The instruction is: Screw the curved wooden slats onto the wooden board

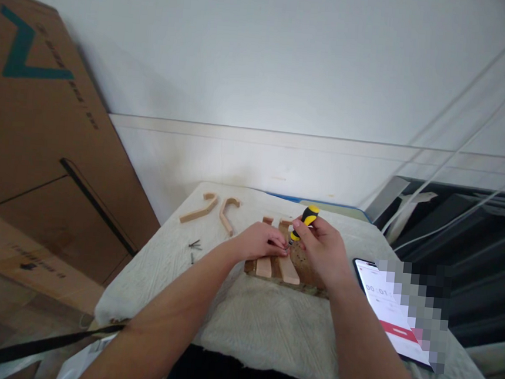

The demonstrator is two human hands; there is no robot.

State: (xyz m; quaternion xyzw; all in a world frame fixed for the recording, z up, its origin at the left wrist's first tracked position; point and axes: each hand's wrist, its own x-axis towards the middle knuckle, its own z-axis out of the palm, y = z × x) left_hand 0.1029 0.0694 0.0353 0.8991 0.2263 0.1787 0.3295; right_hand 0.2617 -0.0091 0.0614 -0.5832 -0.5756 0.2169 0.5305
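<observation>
My right hand (323, 250) is closed round a yellow and black screwdriver (304, 220), its tip pointing down at a wooden board (292, 271) on the cloth-covered table (263, 320). Two light wooden hook pieces (274, 267) lie on the board. My left hand (260, 242) rests on these pieces, fingers pinched next to the screwdriver tip; what they pinch is too small to make out. Two more curved wooden hooks (215, 208) lie apart at the far left of the table. A few dark screws (194, 247) lie on the cloth left of my left hand.
A phone (390, 310) with a lit screen lies at the right of the table. A large cardboard box (41, 129) leans on the wall to the left. Dark panels and white cables (461, 231) stand at the right. A black strap (35, 344) crosses the lower left.
</observation>
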